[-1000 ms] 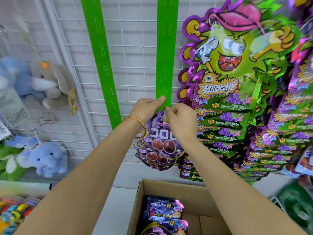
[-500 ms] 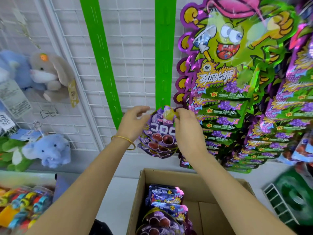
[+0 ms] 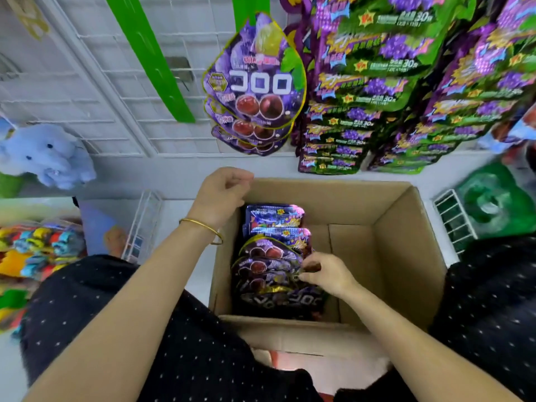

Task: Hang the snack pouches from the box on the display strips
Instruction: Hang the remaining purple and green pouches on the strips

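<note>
In the cardboard box (image 3: 406,256) a purple pouch (image 3: 269,271) is being pinched by the right hand (image 3: 324,275) (fingers curled on its edge); the left hand (image 3: 222,195) is being held loosely curled, empty, at the rim.

Head view, partial visibility. The middle display strip (image 3: 251,10) is cut off by the top edge, and its lower end lies behind the hanging purple pouches (image 3: 255,82). The green-and-purple packs (image 3: 377,82) at upper right run off the top and right edges, and their small print is unreadable. The blue plush toy (image 3: 43,158) is clipped at the left edge. The coloured goods (image 3: 29,250) at lower left and the green object (image 3: 493,204) at right are too blurred to identify. The left hand (image 3: 223,195) covers the far left corner of the box (image 3: 406,242). The right hand (image 3: 324,275) hides the right edges of the pouches in the box (image 3: 272,256) and appears to pinch one. The lowest of these pouches are smeared.
</note>
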